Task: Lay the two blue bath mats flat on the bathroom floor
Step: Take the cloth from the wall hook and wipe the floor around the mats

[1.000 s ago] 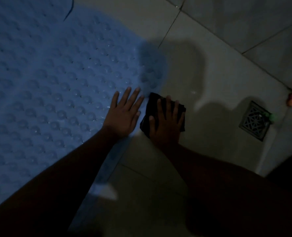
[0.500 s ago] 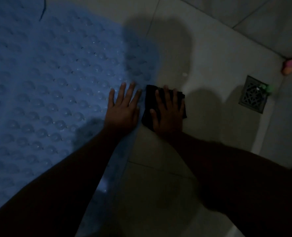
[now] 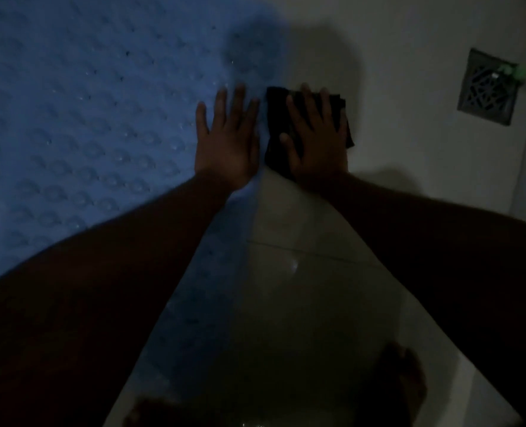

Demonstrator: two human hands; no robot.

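A blue bath mat (image 3: 79, 118) with rows of raised bubbles lies flat on the tiled floor and fills the left half of the view. My left hand (image 3: 227, 140) presses flat on the mat's right edge, fingers straight and spread. Right beside it, my right hand (image 3: 315, 140) rests flat on a folded black cloth (image 3: 275, 143) that lies on the tile just off the mat. Only one mat can be told apart in this dim, blurred frame.
A square metal floor drain (image 3: 486, 87) sits at the upper right, with a small green thing (image 3: 520, 70) at its corner. Pale floor tiles (image 3: 286, 303) run between my arms. My bare feet show at the bottom edge.
The view has tilted down and to the left, so hands, cloth and drain sit higher in the frame. Both hands stay flat, the left on the mat, the right on the cloth.
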